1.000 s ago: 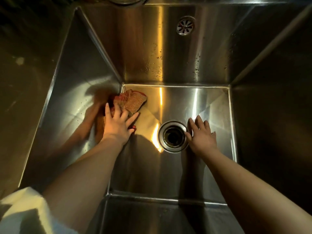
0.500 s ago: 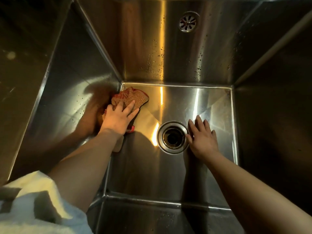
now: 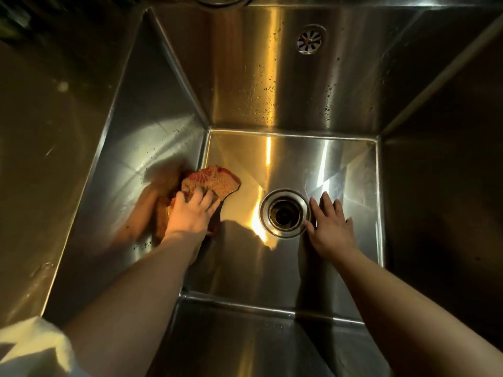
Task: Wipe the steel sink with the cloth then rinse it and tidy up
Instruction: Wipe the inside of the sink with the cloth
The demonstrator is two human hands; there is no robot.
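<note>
1. Head view, looking down into a steel sink (image 3: 152, 110). Warm, dim light; strong glare streaks on the basin floor.
2. Cloth (image 3: 217, 179): red-orange patterned, bunched. It lies on the basin floor at the left edge, where the floor meets the left wall, left of centre in the frame.
3. Left hand (image 3: 190, 214): palm down on the near part of the cloth, fingers bent over it and gripping the bunched fabric. The far part of the cloth sticks out past the fingertips. The hand and cloth are mirrored in the left wall.
4. Right hand (image 3: 330, 231): flat on the basin floor, fingers straight and slightly spread, holding nothing. It sits just right of the drain (image 3: 284, 213), and the outer fingers reach the drain's rim.
5. The drain is a round opening with a steel ring, centre of the floor, between the two hands and apart from the cloth.
6. Overflow grille (image 3: 310, 39): round, high on the back wall, upper right of centre.
7. Water droplets (image 3: 258, 102) speckle the back wall; a few are on the left wall.
8. White sleeve (image 3: 32, 346) at the lower left corner of the frame; both forearms are bare.
</note>
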